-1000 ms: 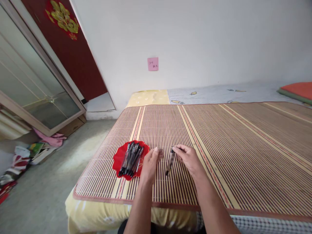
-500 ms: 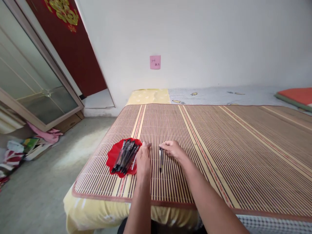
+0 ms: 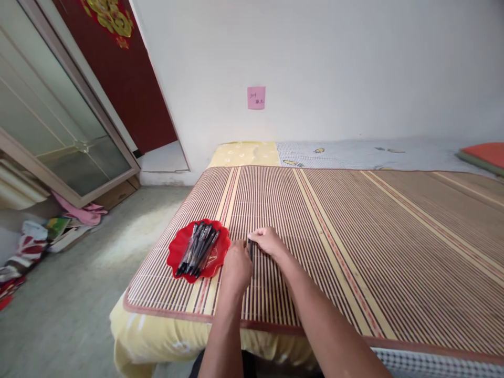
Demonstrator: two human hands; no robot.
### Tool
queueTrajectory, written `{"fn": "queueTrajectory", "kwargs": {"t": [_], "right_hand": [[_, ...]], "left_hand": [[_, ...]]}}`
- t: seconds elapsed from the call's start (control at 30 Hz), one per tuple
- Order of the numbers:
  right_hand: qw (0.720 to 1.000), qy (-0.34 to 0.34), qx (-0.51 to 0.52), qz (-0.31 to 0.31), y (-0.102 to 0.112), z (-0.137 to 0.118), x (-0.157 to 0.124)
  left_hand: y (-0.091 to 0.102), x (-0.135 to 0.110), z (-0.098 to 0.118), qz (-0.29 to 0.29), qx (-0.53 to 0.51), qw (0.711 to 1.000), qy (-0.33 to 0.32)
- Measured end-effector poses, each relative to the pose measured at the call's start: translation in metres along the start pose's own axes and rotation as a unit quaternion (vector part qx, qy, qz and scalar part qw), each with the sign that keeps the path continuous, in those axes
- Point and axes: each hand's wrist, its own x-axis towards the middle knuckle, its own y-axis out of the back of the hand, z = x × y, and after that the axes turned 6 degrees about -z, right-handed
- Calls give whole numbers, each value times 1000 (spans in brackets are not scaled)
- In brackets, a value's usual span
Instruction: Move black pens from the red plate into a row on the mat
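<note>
A dark pen is held upright in the view between my two hands, over the striped bamboo mat. My right hand pinches its far end between thumb and fingertips. Against the pen's left side, my left hand is closed, its fingers bent around the nearer part and hiding the tip. Just left of that hand sits a red scalloped plate, with several black-capped clear pens lying in a slanted bundle on it. A pale printed mark shows on the plate's right side.
The mat covers a bed with yellow and checked sheets. A pink note is stuck to the wall. Folded orange and green cloth lies far right. At left stand a glass-panelled door and floor clutter.
My left hand has moved from the plate's edge toward the pen and closed there. My right hand has brought the pen slightly left. The view has shifted a little.
</note>
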Motion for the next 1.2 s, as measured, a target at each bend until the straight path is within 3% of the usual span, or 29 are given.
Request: {"fn": "queueTrajectory", "kwargs": {"t": [0.37,0.6,0.93,1.2], "right_hand": [[994,34,-99,41,9,-2,-7],[994,7,-106,28,24,0,-19],[997,-14,-64,30,14,4,-25],[999,-8,-29,-14,6,3,-35]], "left_hand": [[-2,-5,-2,-33,62,997,-11],[1,-6,5,-44,58,997,13],[-8,-8,8,-23,53,998,12],[-8,-9,8,-11,76,997,6]]}}
